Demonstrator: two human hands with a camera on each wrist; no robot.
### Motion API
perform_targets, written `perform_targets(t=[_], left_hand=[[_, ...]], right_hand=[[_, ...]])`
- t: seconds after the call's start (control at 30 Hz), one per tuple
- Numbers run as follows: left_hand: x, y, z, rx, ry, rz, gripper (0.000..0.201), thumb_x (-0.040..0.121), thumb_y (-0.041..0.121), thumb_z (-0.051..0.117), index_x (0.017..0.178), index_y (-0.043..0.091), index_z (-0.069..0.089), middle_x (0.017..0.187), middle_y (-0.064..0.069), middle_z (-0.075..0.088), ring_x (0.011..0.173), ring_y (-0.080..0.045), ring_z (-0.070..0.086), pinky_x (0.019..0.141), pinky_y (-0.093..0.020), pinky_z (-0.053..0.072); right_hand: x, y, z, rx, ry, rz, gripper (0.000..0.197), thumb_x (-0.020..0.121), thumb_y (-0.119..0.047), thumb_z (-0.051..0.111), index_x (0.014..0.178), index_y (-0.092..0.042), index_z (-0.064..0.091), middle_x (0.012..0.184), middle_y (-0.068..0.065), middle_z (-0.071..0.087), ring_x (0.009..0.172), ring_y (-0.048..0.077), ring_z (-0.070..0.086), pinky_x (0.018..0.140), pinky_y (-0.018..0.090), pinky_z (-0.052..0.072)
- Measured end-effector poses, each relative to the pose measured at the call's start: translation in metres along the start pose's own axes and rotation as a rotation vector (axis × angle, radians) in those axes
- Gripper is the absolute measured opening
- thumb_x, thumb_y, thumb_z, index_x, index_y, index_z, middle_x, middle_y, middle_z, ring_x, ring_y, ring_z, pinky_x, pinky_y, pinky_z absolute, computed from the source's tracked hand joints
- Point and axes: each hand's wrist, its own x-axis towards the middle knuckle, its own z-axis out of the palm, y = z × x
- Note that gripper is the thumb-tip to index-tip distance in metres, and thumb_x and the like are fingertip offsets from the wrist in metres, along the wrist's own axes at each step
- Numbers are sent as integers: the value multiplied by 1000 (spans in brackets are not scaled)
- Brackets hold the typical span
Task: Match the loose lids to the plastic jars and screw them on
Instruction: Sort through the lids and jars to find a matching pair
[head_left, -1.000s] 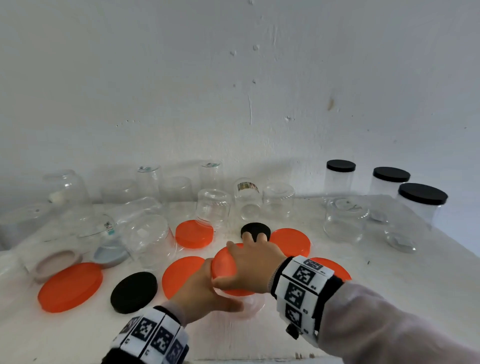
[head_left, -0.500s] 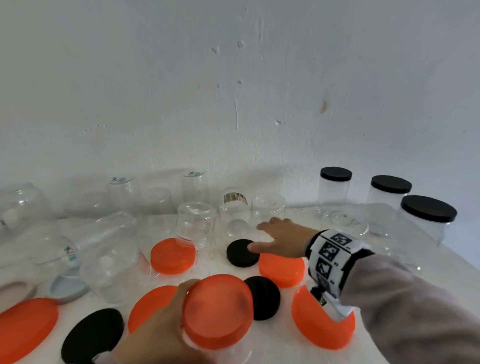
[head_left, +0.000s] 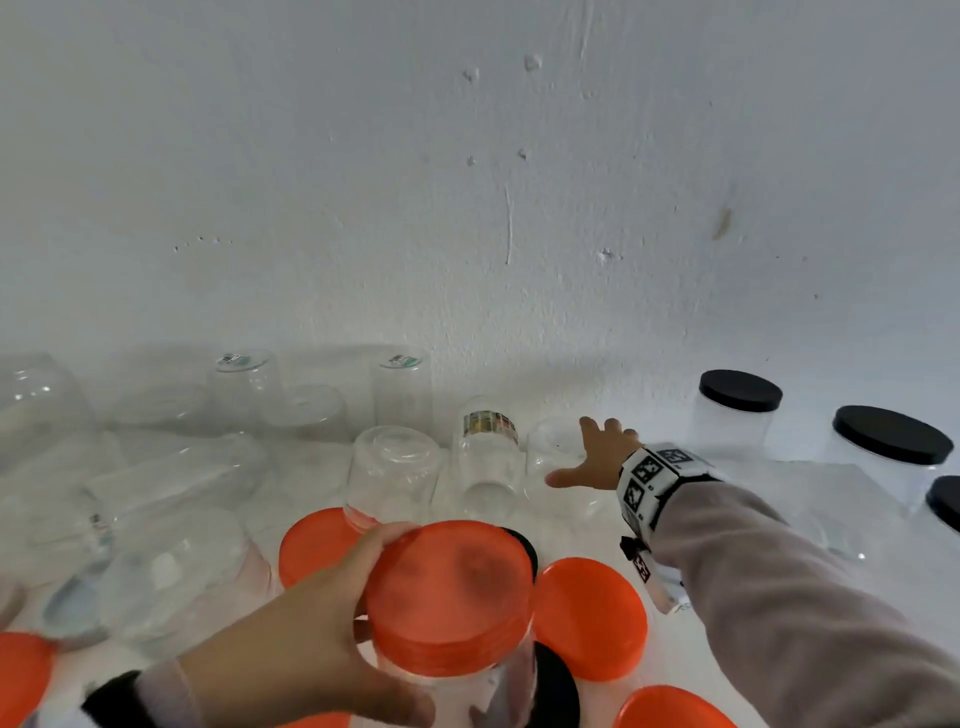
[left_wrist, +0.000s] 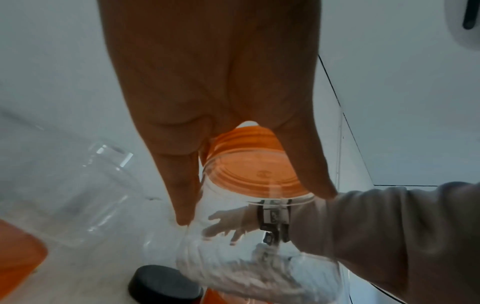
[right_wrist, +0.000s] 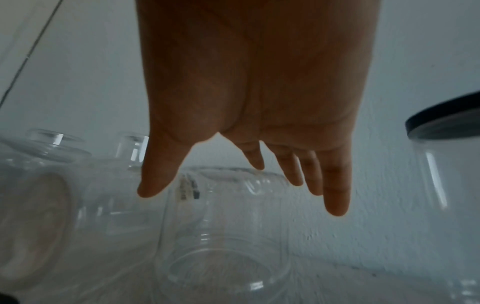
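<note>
A clear plastic jar (head_left: 498, 691) with an orange lid (head_left: 452, 592) on its mouth is held up near the table's front. My left hand (head_left: 363, 623) grips it just under the lid, thumb on one side and fingers on the other. The left wrist view shows the same lid (left_wrist: 254, 172) and jar (left_wrist: 246, 257) between thumb and fingers of that hand (left_wrist: 253, 205). My right hand (head_left: 571, 452) is stretched far back, fingers straight and spread, holding nothing. It hovers at an upside-down clear jar (head_left: 545, 447). In the right wrist view this jar (right_wrist: 223, 236) is under the open hand (right_wrist: 241, 197); contact is unclear.
Loose orange lids (head_left: 587, 618) (head_left: 317, 545) and a black lid (head_left: 556, 691) lie around the held jar. Several clear jars stand upside down or lie along the back and left (head_left: 395, 467). Black-lidded jars (head_left: 740, 389) (head_left: 891, 434) stand at the right by the wall.
My right hand came off the orange lid and reached back to the upside-down jar. My left hand lifted the lidded jar up and closer to me.
</note>
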Motion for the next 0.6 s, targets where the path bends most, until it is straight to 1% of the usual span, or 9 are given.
perform_targets(t=[0.03, 0.13, 0.23, 0.3, 0.33, 0.4, 0.47, 0.5, 0.6], left_hand=[[7, 5, 0, 5, -7, 15, 103, 36, 56, 90, 111, 74, 22, 112, 47, 46, 106, 11, 58, 82, -6, 47], [36, 14, 7, -10, 85, 82, 104, 42, 50, 91, 119, 63, 24, 113, 45, 47, 107, 10, 57, 85, -8, 47], [63, 21, 16, -24, 95, 127, 95, 47, 45, 91, 114, 64, 26, 113, 43, 48, 105, 13, 55, 82, -4, 45], [84, 28, 22, 11, 118, 122, 97, 47, 47, 91, 116, 61, 26, 116, 33, 51, 106, 7, 57, 87, -10, 47], [93, 31, 25, 40, 131, 118, 101, 47, 47, 91, 122, 56, 24, 117, 31, 49, 105, 4, 56, 88, -14, 47], [115, 39, 31, 104, 149, 135, 106, 48, 45, 90, 127, 49, 19, 115, 32, 42, 103, 5, 52, 84, -12, 44], [139, 47, 37, 161, 166, 163, 102, 51, 41, 90, 126, 43, 21, 115, 27, 40, 105, 3, 48, 80, -8, 37], [150, 50, 40, 191, 171, 165, 101, 53, 40, 90, 128, 39, 22, 116, 22, 40, 106, 0, 45, 81, -11, 36], [181, 55, 46, 328, 170, 140, 105, 58, 41, 88, 137, 21, 22, 128, 8, 39, 117, -10, 40, 98, -26, 36]], right_hand=[[4, -1, 2, 29, -10, 8, 103, 76, -66, 64, 149, -15, 12, 147, 15, 26, 134, 37, 30, 105, 48, 35], [10, -5, 2, 119, -30, 3, 109, 75, -61, 69, 150, -14, 5, 148, 18, 24, 133, 38, 34, 106, 48, 37], [7, -4, -7, 133, -30, -10, 107, 75, -56, 72, 148, -11, 8, 145, 19, 23, 130, 38, 37, 104, 45, 39], [3, 2, -19, 129, -12, -20, 107, 75, -53, 74, 148, -11, 8, 145, 20, 22, 131, 39, 34, 103, 45, 37], [0, 6, -28, 131, 4, -24, 108, 74, -52, 75, 148, -12, 7, 145, 20, 21, 132, 39, 33, 102, 45, 36], [-6, 18, -45, 140, 51, -18, 113, 71, -51, 78, 149, -11, 5, 144, 19, 21, 131, 39, 32, 100, 45, 37], [-12, 32, -63, 135, 111, -5, 117, 66, -52, 81, 148, -10, 8, 140, 18, 24, 129, 38, 34, 96, 44, 40], [-15, 40, -70, 130, 140, 0, 117, 64, -53, 82, 146, -9, 11, 138, 18, 26, 127, 38, 35, 94, 43, 41], [-23, 57, -81, 136, 235, 1, 115, 62, -53, 83, 144, -7, 16, 135, 16, 28, 125, 35, 37, 91, 39, 40]])
